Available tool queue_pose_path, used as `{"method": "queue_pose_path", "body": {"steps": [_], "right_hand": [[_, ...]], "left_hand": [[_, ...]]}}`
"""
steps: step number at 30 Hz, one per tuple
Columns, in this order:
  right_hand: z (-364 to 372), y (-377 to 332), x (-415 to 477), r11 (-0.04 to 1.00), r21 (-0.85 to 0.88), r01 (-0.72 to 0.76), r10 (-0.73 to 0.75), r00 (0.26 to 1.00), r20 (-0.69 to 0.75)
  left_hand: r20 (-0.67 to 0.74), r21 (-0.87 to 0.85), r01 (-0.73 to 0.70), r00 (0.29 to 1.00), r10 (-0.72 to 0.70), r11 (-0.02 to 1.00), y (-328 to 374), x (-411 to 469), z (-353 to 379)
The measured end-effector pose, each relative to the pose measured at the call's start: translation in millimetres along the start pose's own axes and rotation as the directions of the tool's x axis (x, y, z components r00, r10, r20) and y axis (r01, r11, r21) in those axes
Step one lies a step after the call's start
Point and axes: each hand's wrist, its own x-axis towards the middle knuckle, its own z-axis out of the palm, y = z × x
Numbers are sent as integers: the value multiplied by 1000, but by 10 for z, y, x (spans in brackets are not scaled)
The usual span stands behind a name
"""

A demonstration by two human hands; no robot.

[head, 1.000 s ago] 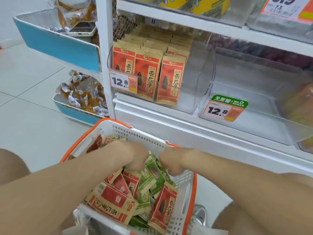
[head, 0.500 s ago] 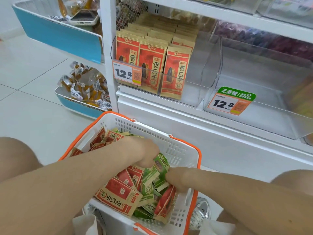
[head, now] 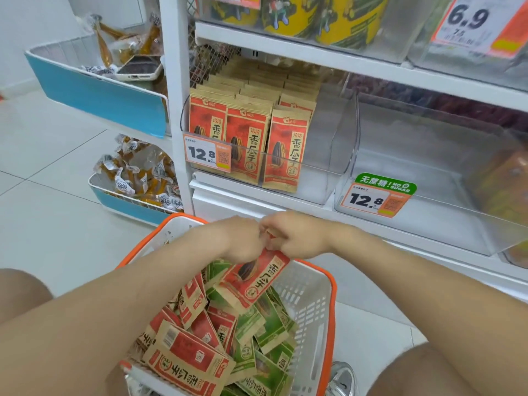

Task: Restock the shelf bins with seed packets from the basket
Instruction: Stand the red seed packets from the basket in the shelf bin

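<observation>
Hanging tilted above the basket (head: 331,295), a red seed packet (head: 253,278) is pinched by its top edge where the two hands meet, seen from the head camera, the only view. The left hand (head: 243,238) and right hand (head: 295,238) both curl tight on that edge, knuckles up, so the fingertips and the packet's upper strip are hidden. Both forearms cover the basket's near-left side, and the frame cuts off its near end. Inside lies a heap of loose packets (head: 257,332), red and green mixed, overlapping so that their print is only partly legible. A shiny metal thing (head: 343,377) by the basket's near right corner is too cut off to identify.

On the shelf, a clear bin (head: 331,144) holds rows of upright red packets (head: 248,141) on its left side. They bear the characters 香瓜子 beside a drawn sunflower seed, as does the held packet. Its price tag (head: 207,152) reads 12.8. Just to the right, a second clear bin (head: 428,155) carries a green label (head: 385,185) reading 无蔗糖! NO SUGAR above another 12.8. Blurred orange packs at its far right are hard to make out. On the shelf above, a tag (head: 471,21) reads 6.9 over a smaller 7.5. Left of the shelf post, a phone (head: 138,67) lies in a blue bin (head: 100,95).
</observation>
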Motion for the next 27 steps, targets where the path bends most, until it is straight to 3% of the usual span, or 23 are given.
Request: {"method": "queue_pose_path", "body": {"steps": [3,6,8,10,11,13,16,18,20,21,23,25,27], "right_hand": [[-336,-52,-164,969,245,-31,86,972,-219],[-569,-151,-284,877,477,53,185,879,-439],[-682,-243,-320,808,572,142,267,778,-569],[-740,-333,-351,715,667,209,355,713,-604],[-745,-366,-365,687,693,220,367,718,-592],[-749,-409,-382,733,652,194,283,785,-552],[-802,-451,-401,795,567,215,142,844,-518],[-880,-450,-404,784,570,247,143,821,-552],[-968,-399,-387,761,583,285,161,787,-595],[-1006,-360,-367,770,566,295,180,750,-636],[-1078,-246,-314,847,452,279,216,596,-773],[-1139,-141,-288,911,331,247,205,427,-881],[-1174,-68,-275,948,257,187,175,367,-914]], "left_hand": [[-322,-222,-60,947,-15,973,-20,-30,-96],[-647,-410,-167,746,-157,896,2,-42,-174],[-720,-515,-230,639,-270,826,30,-49,-220],[-744,-590,-296,561,-363,752,74,-69,-286],[-752,-611,-323,522,-402,723,100,-80,-324],[-749,-647,-355,463,-475,675,136,-106,-402],[-734,-678,-409,424,-531,611,148,-95,-505],[-743,-670,-453,414,-527,588,166,-71,-571],[-792,-611,-485,361,-493,626,195,-47,-638],[-817,-576,-494,330,-473,651,209,-36,-671],[-850,-526,-476,313,-423,705,218,2,-721],[-841,-535,-445,356,-407,718,210,55,-726],[-834,-527,-385,407,-373,757,189,97,-686]]}}
